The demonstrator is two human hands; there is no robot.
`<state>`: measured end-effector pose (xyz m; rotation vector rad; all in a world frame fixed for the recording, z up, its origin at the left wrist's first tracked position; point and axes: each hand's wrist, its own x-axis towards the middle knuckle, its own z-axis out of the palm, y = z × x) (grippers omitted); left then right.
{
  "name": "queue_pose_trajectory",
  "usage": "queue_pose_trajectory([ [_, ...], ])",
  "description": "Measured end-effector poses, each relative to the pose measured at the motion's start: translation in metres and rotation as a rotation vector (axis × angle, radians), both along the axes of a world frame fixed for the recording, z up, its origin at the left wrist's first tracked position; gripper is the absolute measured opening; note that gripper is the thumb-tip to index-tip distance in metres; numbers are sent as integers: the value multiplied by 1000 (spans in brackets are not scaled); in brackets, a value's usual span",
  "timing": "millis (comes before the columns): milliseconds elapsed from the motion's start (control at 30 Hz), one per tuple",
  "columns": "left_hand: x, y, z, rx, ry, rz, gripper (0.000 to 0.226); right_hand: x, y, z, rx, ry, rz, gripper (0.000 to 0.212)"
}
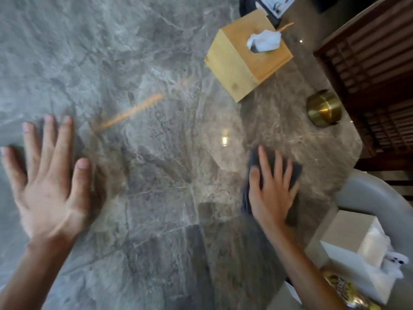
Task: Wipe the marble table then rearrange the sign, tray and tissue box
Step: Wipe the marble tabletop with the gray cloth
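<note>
The grey marble table fills most of the view. My right hand lies flat on a dark grey cloth and presses it onto the marble near the table's right edge. My left hand rests on the marble at the left, fingers spread, holding nothing. A wooden tissue box with a white tissue sticking out stands at the upper right. Beyond it, a sign with a white printed card is cut off by the top edge. I cannot make out a tray.
A round brass object sits near the table's right edge. A thin orange stick lies on the marble, blurred. Off the table at the lower right stand a white tissue box and a grey chair back. Dark wooden slats stand at the upper right.
</note>
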<state>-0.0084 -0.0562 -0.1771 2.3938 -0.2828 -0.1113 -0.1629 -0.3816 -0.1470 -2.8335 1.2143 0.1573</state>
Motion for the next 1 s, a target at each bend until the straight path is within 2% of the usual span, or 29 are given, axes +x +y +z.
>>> queue_pose_trajectory([
  [67,-1,-3,10,63,-1,9,60,74,31,-6,-19,-52,35,54],
  [167,-3,-5,13,106,-18,53,60,115,127,-5,92,-109,457,52],
  [233,-7,-5,13,38,-24,80,59,68,170,2,193,-87,834,53],
  [300,-8,-4,18,-9,-40,101,58,-4,160,6,221,-15,1075,52],
  [367,-7,-4,18,-41,-38,102,59,-49,119,9,192,56,1064,52],
  [433,-7,-2,19,-69,-34,96,60,-30,83,7,164,53,843,53],
  [500,-6,-2,19,-110,-50,108,60,52,77,-4,98,-53,670,51],
  [600,-5,-1,18,-157,-70,123,60,204,109,-14,50,-147,666,52],
  [667,-6,-1,18,-213,-73,142,60,231,143,-16,32,-160,789,54],
  [733,-8,0,19,-313,-70,155,60,178,155,-14,86,-76,1173,53],
  [800,-9,2,19,-378,-60,156,60,102,132,-1,190,42,1551,50],
  [867,-11,5,20,-420,-58,162,60,79,85,7,206,139,1718,50],
  [900,-10,5,20,-439,-67,166,60,96,63,5,175,149,1676,50],
  [933,-10,5,21,-449,-73,168,60,124,50,1,138,120,1545,50],
  [1000,-9,4,22,-449,-76,180,60,203,57,-8,54,-28,1172,50],
])
